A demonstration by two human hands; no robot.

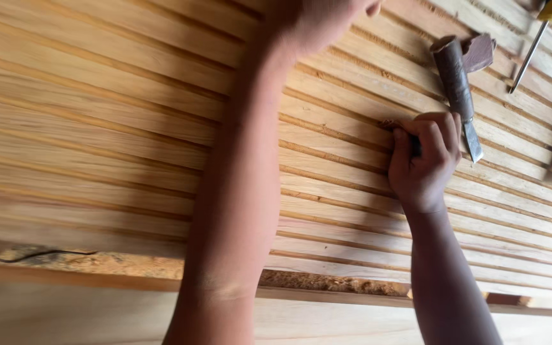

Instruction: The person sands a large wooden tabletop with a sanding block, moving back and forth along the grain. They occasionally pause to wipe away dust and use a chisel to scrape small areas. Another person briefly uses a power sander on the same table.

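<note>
Sanding of a groove in the slatted wooden panel (97, 128), by the look of it: right hand (424, 160) clenched on a small dark piece, probably folded abrasive, pressed into the groove beside a chisel (458, 89). Left hand (317, 19) flat on the slats further up, fingers cropped, grip impossible to tell. Next, probably, steady strokes along the groove, clear of the chisel.

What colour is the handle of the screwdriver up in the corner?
Yellow; the screwdriver handle shows at the top right of the head view.
</note>
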